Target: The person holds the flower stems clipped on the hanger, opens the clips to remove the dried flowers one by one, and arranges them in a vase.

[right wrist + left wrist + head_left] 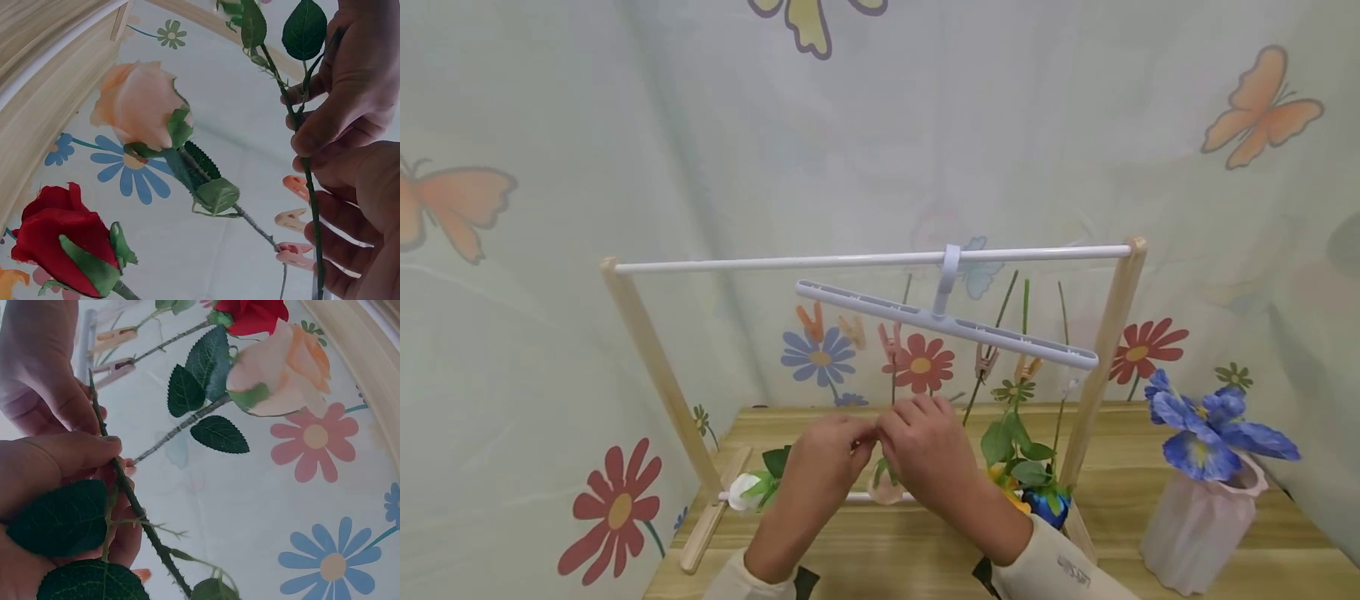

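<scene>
Butterfly-Printed Curtain (865,158) Behind a Tilted White Clip Hanger (921,317)

Wood-grain tabletop (883,546) spreads below the hanger, which hangs aslant by its hook from the white rod (737,264) of a wooden rack (658,375). Below the hanger's middle, a person's two hands meet on one thorny green stem (150,532). The left hand (829,454) has thumb and fingers clamped on it near its dark leaves (59,519); the right hand (928,446) pinches it nearer the tapered tip. Below the hanger's left half, a white rose (745,492) shows just beside the left hand; whether it belongs to the gripped stem cannot be told. Under the hanger, a peach rose (281,375) and a red rose (65,240) hang bloom-down, the peach one from a pink clip (890,342). Beneath the hanger's right end are a yellow bloom (1006,485) and a blue rose (1047,505). Right of the hanger, blue artificial flowers (1202,425) stand in a pale pink vase (1198,525).
</scene>
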A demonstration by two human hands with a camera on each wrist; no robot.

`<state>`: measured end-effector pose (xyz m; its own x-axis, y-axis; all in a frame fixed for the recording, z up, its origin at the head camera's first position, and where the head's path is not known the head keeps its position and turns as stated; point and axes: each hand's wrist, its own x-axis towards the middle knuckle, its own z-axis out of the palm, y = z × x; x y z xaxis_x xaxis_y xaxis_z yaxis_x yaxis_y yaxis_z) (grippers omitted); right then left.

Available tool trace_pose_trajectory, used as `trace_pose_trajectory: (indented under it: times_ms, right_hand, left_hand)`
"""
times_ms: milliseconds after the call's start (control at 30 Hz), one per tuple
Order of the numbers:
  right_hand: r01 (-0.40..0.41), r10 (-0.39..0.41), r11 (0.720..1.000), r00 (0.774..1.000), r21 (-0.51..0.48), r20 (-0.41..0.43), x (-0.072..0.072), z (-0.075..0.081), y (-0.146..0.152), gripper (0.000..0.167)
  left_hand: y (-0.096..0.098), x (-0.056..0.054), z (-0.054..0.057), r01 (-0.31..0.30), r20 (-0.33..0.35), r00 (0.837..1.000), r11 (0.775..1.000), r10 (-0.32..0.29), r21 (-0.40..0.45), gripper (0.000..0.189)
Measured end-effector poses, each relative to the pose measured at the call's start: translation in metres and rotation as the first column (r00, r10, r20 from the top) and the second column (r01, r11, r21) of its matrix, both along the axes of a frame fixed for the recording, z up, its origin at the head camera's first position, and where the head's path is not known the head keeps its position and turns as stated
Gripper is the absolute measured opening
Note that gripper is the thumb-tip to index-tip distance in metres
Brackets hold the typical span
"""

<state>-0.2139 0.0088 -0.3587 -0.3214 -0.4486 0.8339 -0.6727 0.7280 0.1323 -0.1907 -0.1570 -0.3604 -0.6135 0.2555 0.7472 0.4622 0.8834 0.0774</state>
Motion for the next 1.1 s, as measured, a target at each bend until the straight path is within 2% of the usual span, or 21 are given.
trace_pose_trajectory:
  times_ms: [333,467,633,767,900,1100]
  right_hand:
    - [0.123,-0.126,0.991,0.991,0.049,0.049,0.005,-0.004,0.0,0.012]
    - [0.138,-0.144,0.987,0.986,0.077,0.082,0.006,-0.006,0.001,0.01]
    - [0.13,-0.139,0.988,0.984,0.087,0.111,0.007,-0.008,0.003,0.009]
    - [0.113,-0.117,0.993,0.986,0.043,0.122,0.007,-0.01,0.006,0.008]
    - [0.095,-0.092,0.995,0.991,-0.033,0.096,0.004,-0.01,0.011,0.011]
    - [0.094,-0.086,0.99,0.993,-0.101,0.081,0.0,-0.009,0.021,0.017]
  left_hand:
    - [0.007,0.0,-0.003,-0.063,-0.044,0.997,0.997,0.061,-0.051,0.012]
    - [0.01,0.0,-0.004,-0.071,-0.054,0.996,0.994,0.066,-0.083,0.014]
    - [0.013,0.0,-0.004,-0.063,-0.073,0.996,0.995,0.057,-0.083,0.016]
    - [0.015,0.0,-0.003,-0.049,-0.085,0.995,0.996,0.043,-0.074,0.018]
    - [0.016,0.004,0.003,-0.035,-0.105,0.994,0.999,0.03,-0.042,0.019]
    - [0.013,0.006,0.012,0.005,-0.176,0.984,1.0,-0.002,0.018,0.022]
